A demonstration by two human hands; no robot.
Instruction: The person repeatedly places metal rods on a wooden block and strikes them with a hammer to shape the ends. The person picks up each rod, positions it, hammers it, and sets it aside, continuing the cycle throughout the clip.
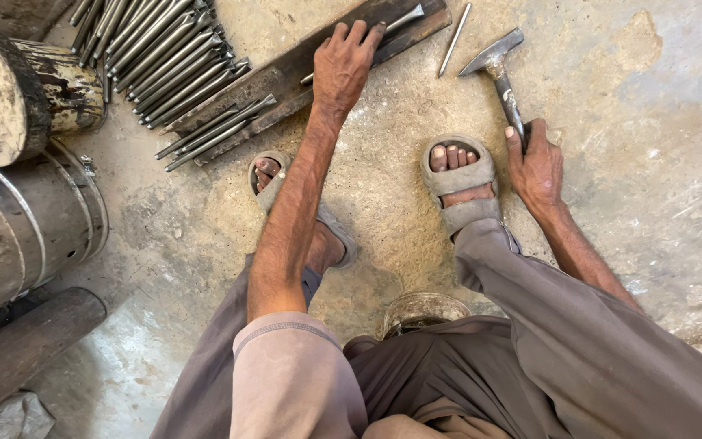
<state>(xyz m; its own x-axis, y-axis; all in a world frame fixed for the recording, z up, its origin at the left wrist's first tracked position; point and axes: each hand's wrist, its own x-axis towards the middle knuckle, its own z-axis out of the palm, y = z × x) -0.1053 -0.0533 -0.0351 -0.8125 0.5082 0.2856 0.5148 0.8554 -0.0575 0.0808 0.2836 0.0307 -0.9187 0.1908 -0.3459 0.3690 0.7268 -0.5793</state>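
My left hand [344,63] reaches forward and rests, fingers spread, on a long dark metal bar [286,77] lying slantwise on the concrete floor. A thin steel rod [396,20] lies on the bar just past the fingertips. My right hand [536,167] is closed around the handle of a hammer [499,69], whose steel head points up and left on the floor. Another loose rod [454,39] lies between bar and hammer. My sandalled feet [458,183] sit between the hands.
A pile of several pointed steel rods [160,49] lies at the top left, some spilling over the bar. Metal drums [18,219] and wooden logs [26,345] crowd the left side. A round metal seat [420,313] shows under me.
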